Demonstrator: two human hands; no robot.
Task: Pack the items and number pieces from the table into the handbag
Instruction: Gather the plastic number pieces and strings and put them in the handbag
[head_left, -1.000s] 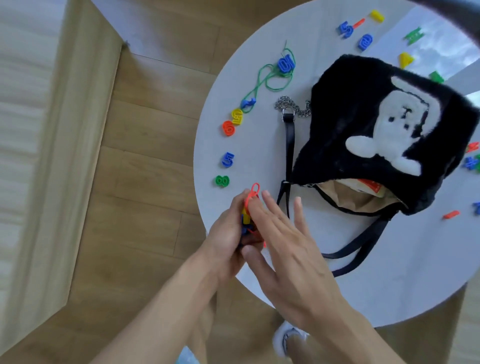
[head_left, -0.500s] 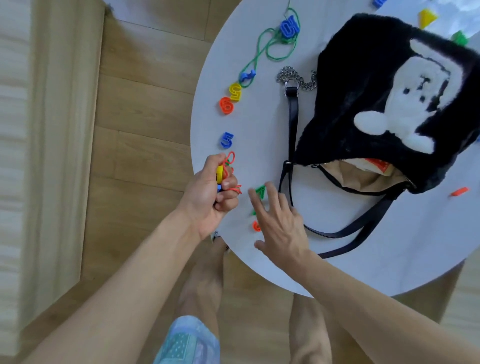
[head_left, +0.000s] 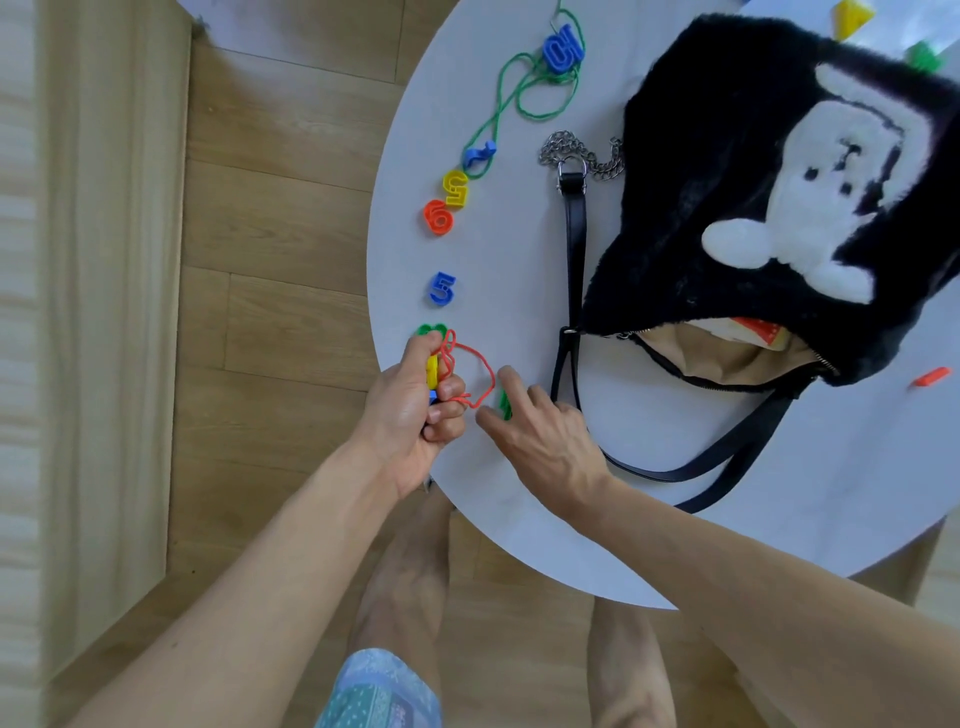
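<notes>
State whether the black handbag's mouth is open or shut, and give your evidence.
Open. The handbag has its zipped mouth gaping toward the person, and the tan lining and an orange-printed item inside are visible.

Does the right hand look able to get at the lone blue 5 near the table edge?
Probably yes. The blue 5 lies uncovered on the table, and the right hand, fingers touching a green piece, holds nothing else. Only the red string gripped by the left hand loops partly between them.

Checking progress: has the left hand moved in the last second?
Yes. The left hand, gripping the red string, moved along the table edge toward the blue 5 and now reaches the green piece.
</notes>
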